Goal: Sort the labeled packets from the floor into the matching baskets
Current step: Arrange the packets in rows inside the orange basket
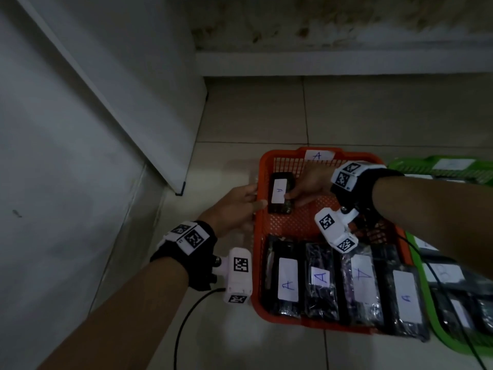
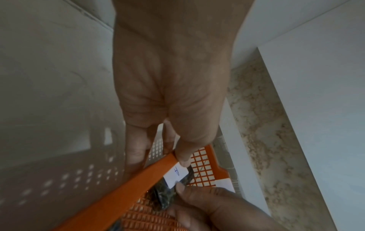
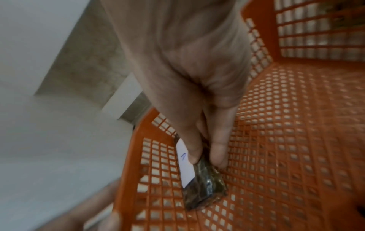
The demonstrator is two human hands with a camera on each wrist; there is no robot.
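An orange mesh basket (image 1: 290, 222) tagged "A" (image 1: 317, 155) stands on the tiled floor. My right hand (image 1: 292, 192) pinches a dark packet (image 1: 280, 194) with a white "A" label, low over the basket's far left corner. In the right wrist view, thumb and fingers (image 3: 206, 157) clamp the packet (image 3: 205, 187), whose lower end meets the mesh floor (image 3: 296, 140). My left hand (image 1: 256, 196) grips the basket's left rim. The left wrist view shows the thumb on top of the rim (image 2: 122, 192) and the fingers (image 2: 136, 156) outside the wall.
Several dark packets labelled "A" (image 1: 344, 284) lie in a row at the basket's near end. A green basket (image 1: 453, 166) holding more packets stands directly to the right. A white wall panel (image 1: 106, 102) rises on the left. A black cable (image 1: 184, 329) trails across the floor.
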